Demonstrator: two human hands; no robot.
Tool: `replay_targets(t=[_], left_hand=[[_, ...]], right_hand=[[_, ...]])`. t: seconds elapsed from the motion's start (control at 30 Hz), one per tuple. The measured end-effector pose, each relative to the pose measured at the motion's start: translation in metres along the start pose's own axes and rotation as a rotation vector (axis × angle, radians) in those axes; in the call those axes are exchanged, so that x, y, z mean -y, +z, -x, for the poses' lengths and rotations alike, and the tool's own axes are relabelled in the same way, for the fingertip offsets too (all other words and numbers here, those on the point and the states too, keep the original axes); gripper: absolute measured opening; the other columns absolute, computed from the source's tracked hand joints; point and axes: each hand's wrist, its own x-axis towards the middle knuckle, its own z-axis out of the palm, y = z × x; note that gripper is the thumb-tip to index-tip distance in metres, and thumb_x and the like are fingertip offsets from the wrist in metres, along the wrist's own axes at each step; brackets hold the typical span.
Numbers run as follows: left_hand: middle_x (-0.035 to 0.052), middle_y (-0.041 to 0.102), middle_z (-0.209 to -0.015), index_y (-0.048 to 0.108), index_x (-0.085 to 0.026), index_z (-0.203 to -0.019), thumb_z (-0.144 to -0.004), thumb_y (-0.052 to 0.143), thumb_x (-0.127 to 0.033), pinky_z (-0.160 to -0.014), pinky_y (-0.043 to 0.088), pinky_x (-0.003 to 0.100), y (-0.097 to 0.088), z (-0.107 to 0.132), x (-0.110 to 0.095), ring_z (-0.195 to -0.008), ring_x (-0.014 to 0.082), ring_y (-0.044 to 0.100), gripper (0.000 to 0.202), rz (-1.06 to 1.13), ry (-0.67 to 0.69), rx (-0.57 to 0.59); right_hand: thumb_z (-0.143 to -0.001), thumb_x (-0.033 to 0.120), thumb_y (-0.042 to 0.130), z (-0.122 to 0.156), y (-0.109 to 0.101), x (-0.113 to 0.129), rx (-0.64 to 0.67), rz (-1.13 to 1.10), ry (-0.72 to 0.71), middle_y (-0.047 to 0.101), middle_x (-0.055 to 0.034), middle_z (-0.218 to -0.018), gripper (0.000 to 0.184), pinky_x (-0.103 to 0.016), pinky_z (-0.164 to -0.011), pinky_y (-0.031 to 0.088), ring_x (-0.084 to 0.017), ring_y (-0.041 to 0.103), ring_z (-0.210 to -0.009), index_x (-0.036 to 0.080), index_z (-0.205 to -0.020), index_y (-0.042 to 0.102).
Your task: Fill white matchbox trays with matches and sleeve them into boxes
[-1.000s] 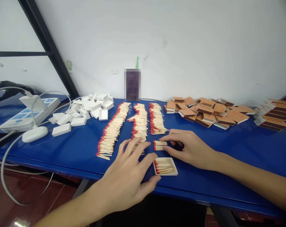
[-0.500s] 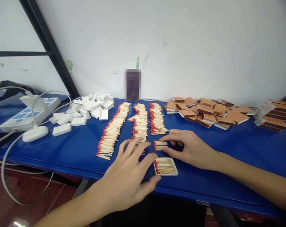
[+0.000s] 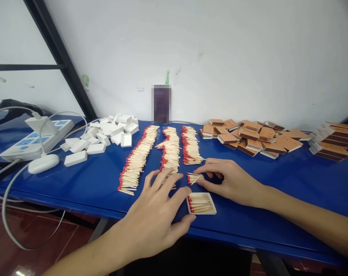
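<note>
A white matchbox tray [image 3: 214,207] holding red-headed matches [image 3: 200,203] lies near the table's front edge. My left hand [image 3: 159,214] has its index finger and thumb at the left corners of this tray, gripping it. The other fingers reach over the near end of the middle row of matches [image 3: 169,147]. Just beyond the tray lies a small bunch of matches [image 3: 193,178], with one match slanting across the top. My right hand [image 3: 225,174] closes index finger and thumb around the bunch's right end.
Two more rows of matches [image 3: 139,157] flank the middle row. White empty trays [image 3: 100,136] are heaped at left, orange matchbox sleeves [image 3: 251,134] at right, with stacked matchboxes [image 3: 335,140] beyond. A power strip [image 3: 38,138] with cables stands far left. A blurred dark panel [image 3: 161,103] leans against the wall.
The small bunch by my right hand has shifted from a neat line, and one match now slants across it. Both hands stay nearly in place.
</note>
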Motion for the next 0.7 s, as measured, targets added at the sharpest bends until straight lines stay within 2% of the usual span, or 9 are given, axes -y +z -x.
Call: replay_targets(t=[0.37, 0.7], left_hand=[[0.0104, 0.052, -0.138, 0.059, -0.023, -0.119, -0.097, 0.054, -0.039, -0.108, 0.031, 0.058, -0.0001, -0.0009, -0.0004, -0.133, 0.0338, 0.04, 0.028, -0.001, -0.026, -0.008], [0.0112, 0.051, -0.14, 0.057, -0.022, -0.123, -0.096, 0.054, -0.039, -0.108, 0.033, 0.059, -0.0002, 0.0013, -0.0014, -0.132, 0.0337, 0.039, 0.032, -0.007, -0.034, -0.002]], right_hand=[[-0.092, 0.036, 0.061, 0.0007, 0.0018, -0.002, 0.006, -0.038, 0.014, 0.055, 0.0003, -0.07, 0.021, -0.024, -0.055, 0.038, -0.012, 0.05, -0.059, 0.023, -0.098, 0.076], [-0.095, 0.03, 0.057, 0.0011, 0.0039, -0.0066, 0.029, -0.007, -0.021, 0.057, -0.0023, -0.079, 0.019, -0.025, -0.059, 0.041, -0.014, 0.054, -0.068, 0.021, -0.1, 0.072]])
